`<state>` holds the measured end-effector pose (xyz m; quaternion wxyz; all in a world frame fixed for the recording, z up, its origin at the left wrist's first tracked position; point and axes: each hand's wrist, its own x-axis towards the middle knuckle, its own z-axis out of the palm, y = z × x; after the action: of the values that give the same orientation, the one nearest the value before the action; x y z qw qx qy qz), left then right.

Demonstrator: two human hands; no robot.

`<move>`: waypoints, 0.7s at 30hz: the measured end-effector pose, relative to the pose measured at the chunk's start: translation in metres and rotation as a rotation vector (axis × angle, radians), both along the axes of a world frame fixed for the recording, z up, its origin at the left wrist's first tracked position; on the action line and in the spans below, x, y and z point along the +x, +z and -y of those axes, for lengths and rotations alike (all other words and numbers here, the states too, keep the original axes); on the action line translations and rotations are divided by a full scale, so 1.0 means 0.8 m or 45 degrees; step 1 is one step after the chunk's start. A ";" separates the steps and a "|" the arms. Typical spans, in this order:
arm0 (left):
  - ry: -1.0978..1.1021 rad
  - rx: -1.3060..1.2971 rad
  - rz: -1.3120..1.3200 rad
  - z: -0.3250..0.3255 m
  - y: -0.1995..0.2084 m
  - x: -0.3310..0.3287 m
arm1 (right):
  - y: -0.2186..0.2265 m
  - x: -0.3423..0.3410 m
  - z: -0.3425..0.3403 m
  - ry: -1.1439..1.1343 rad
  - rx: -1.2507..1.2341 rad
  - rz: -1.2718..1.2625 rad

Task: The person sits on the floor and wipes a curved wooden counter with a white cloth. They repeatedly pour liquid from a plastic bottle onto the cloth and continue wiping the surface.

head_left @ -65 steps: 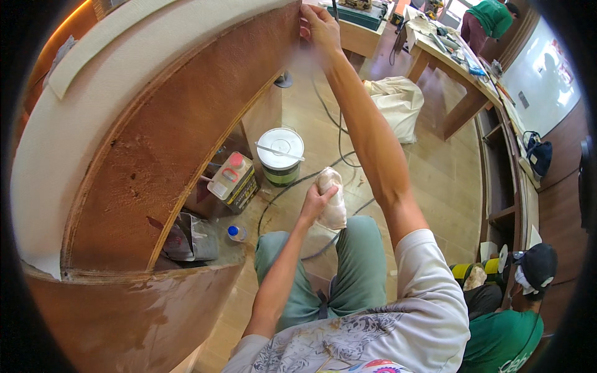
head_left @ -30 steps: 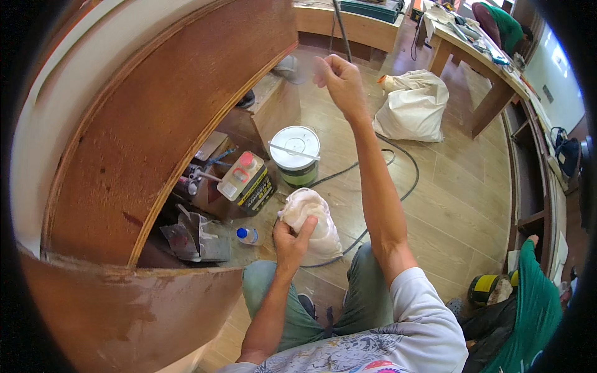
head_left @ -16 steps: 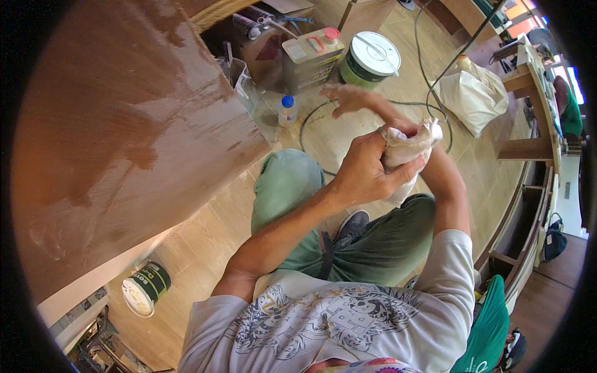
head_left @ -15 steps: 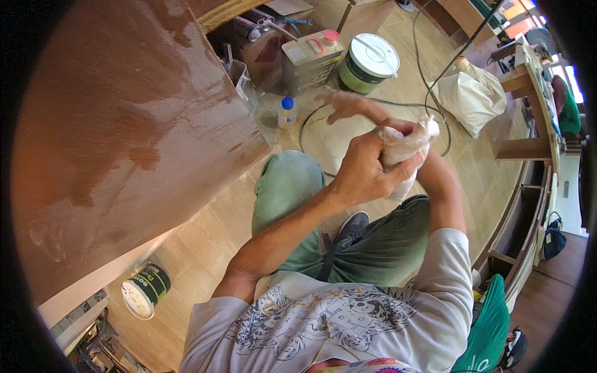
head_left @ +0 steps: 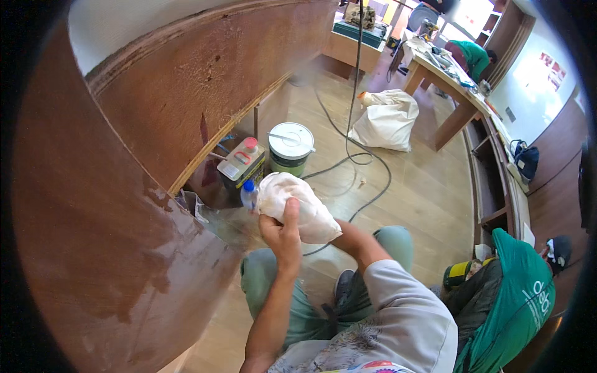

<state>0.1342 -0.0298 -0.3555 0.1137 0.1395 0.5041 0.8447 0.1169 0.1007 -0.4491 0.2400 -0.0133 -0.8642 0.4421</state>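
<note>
A crumpled white cloth (head_left: 305, 208) is bunched up over the floor, above my knees. Its near left side is gripped by my left hand (head_left: 282, 239), thumb lying on top and fingers curled beneath. From the right, my right forearm (head_left: 360, 244) reaches in under the same cloth. The cloth covers my right hand, so its fingers are hidden. Just beyond the cloth's left end stands a clear bottle with a blue cap (head_left: 249, 194), partly blurred.
At left rises a brown wooden panel (head_left: 124, 248) with wet-looking patches. Beyond the cloth stand a rectangular can (head_left: 241, 163) and a lidded bucket (head_left: 290, 143). A black cable (head_left: 379, 205) loops over the floor near a white sack (head_left: 388, 121). A person in green (head_left: 476, 59) bends at the far bench.
The view has swung up and right. The cloth has moved from around my right forearm over my right hand, which showed spread fingers before. My left hand still grips the cloth.
</note>
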 end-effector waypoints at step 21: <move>-0.322 0.250 0.032 -0.026 0.002 0.004 | 0.419 0.034 -0.329 -0.893 1.552 0.466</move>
<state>0.1370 -0.0089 -0.3538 0.2112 0.2017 0.3961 0.8705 0.1441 0.3641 -0.1139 0.1840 -0.2273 -0.9282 -0.2302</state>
